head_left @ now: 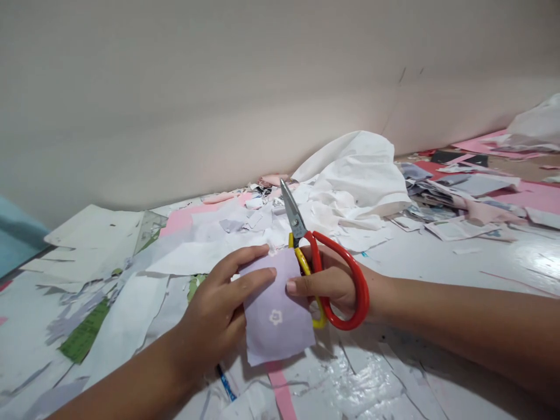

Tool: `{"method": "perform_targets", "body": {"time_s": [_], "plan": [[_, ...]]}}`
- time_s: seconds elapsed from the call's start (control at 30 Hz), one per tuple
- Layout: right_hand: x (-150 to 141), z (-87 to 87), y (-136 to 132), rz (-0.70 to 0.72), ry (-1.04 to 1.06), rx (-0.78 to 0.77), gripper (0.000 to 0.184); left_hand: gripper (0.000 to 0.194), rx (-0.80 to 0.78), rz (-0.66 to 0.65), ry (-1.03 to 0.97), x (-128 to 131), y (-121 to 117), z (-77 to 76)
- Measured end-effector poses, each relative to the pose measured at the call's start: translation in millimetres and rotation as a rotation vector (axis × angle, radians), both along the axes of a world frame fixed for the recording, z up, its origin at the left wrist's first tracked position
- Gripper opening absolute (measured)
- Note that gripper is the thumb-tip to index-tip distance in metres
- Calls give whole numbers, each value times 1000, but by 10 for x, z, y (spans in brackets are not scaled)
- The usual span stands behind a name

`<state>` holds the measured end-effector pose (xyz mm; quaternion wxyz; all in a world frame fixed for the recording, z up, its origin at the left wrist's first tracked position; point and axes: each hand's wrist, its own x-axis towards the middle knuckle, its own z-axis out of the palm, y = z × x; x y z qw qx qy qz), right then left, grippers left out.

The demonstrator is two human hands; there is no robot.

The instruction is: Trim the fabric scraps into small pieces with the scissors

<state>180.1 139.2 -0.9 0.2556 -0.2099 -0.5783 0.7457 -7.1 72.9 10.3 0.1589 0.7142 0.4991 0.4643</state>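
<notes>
My left hand [214,309] pinches the upper left edge of a lilac fabric or paper piece [273,326], which has a small white flower mark [275,317] near its middle. My right hand [328,286] grips a pair of scissors [306,245] by their red and yellow handles, close beside the lilac piece. The steel blades [291,207] point away from me, above the lilac piece's top edge, and look closed. Part of the yellow handle lies behind my fingers.
White crumpled cloth [354,181] and paper scraps cover the table behind my hands. Pink sheets [529,195] and stacked printed scraps [441,198] lie at the right, with green paper [83,329] at the left. A pale wall [262,87] runs along the back.
</notes>
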Motion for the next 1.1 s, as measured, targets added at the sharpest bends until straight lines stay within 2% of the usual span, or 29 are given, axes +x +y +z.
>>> {"method": "perform_targets", "body": {"time_s": [0.03,0.07,0.13,0.2,0.27,0.33,0.47,0.57,0.77,0.87,1.0,1.1], "plan": [[2,-32,14,-16,-9,11,17,28,-58,-1,-66,18,8,-16],[6,-63,33,-39,-21,22,16,34,-144,36,-216,39,24,-30],[16,-103,70,-90,-48,38,15,45,-425,62,-553,86,66,-46],[21,-101,89,-131,-84,72,13,48,-701,-5,-819,132,102,-51],[21,-59,79,-182,-148,148,13,50,-844,-114,-920,166,121,-60],[18,3,46,-243,-220,256,13,40,-846,-173,-895,185,126,-77],[11,96,-37,-320,-329,384,18,30,-785,-102,-831,178,132,-118],[2,83,-71,-357,-336,390,20,31,-786,-90,-814,161,137,-139],[-20,-82,-28,-416,-235,361,15,37,-791,-85,-793,161,144,-135],[-17,-91,-11,-452,-238,369,14,36,-792,-72,-785,157,153,-131],[-6,-71,-21,-436,-269,410,13,34,-798,-89,-800,140,170,-145],[0,-146,-9,-411,-173,375,15,33,-760,-84,-832,124,181,-158]]}}
